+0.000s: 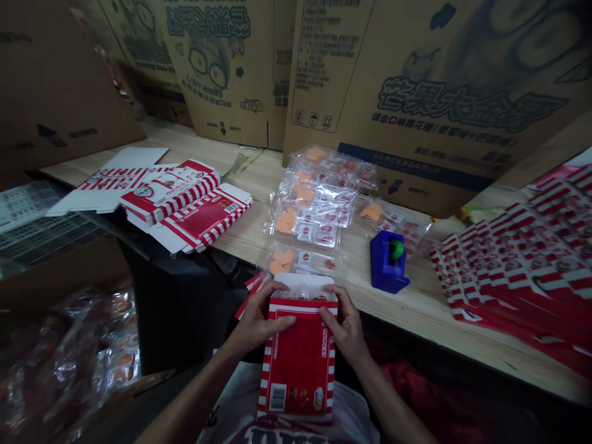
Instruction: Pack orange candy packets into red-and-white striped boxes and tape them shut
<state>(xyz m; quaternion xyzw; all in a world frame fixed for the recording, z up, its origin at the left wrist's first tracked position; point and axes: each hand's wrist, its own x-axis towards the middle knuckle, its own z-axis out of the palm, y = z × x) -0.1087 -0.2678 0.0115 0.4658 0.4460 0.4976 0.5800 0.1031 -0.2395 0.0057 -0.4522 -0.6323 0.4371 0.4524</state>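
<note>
Red-striped carton (298, 367) held at its top by left hand (256, 324) and right hand (345, 327), fingers clamped on it; I'd flag uneven pressure creasing its white flap (309, 285).

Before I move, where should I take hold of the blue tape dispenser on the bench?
Probably by its blue body, coming from the near side, with the fingers around the lower part, below the green tape roll. It stands upright with fairly squared sides that should suit a grip. The near side faces you, while clear plastic bags lie behind it.
</note>
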